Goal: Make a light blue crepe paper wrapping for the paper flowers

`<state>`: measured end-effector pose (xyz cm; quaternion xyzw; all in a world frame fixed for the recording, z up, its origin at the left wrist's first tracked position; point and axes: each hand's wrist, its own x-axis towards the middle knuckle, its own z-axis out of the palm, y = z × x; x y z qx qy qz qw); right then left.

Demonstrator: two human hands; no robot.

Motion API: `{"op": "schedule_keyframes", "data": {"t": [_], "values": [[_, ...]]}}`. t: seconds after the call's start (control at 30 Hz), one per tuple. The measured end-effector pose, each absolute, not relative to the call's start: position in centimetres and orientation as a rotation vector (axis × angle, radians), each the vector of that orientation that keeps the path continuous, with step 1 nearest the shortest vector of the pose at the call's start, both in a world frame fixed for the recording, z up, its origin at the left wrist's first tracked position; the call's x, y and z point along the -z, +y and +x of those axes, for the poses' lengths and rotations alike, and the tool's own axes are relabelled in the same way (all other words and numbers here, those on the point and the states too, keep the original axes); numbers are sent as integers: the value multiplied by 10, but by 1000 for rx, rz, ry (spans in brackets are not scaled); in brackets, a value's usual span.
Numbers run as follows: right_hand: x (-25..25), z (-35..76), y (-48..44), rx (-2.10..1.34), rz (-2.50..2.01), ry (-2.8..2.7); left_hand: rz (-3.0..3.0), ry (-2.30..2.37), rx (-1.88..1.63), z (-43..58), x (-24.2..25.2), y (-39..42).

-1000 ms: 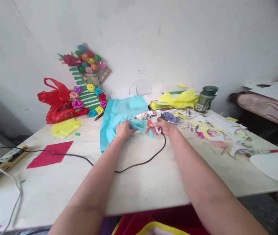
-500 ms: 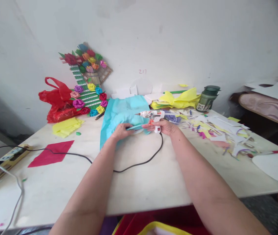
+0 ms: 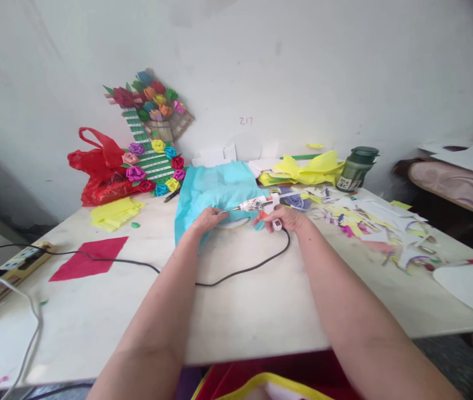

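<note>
The left hand (image 3: 208, 219) pinches the near side of the blue paper (image 3: 222, 180), mid-table; the right hand (image 3: 285, 218) grips the glue gun (image 3: 255, 204), tip alongside. Open tabletop (image 3: 257, 314) runs from cord (image 3: 253, 269) to front edge.

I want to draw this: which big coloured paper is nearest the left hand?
The turquoise paper, right at the left hand; the red sheet and yellow papers lie farther away.
</note>
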<state>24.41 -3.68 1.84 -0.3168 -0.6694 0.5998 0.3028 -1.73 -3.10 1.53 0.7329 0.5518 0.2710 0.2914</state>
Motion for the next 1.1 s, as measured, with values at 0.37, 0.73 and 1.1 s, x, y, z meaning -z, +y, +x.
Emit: {"op": "schedule_keyframes", "data": {"t": [0.37, 0.73, 1.1], "values": [[-18, 236, -37, -1440, -1070, -1990, 2038, 1361, -782, -18, -19, -29], [-8, 219, -29, -1299, -1204, -1994, 1954, 1344, -780, -27, -20, -33], [-10, 200, -30, -1233, -1325, -1974, 2046, 1427, -760, -30, -17, -26]]}}
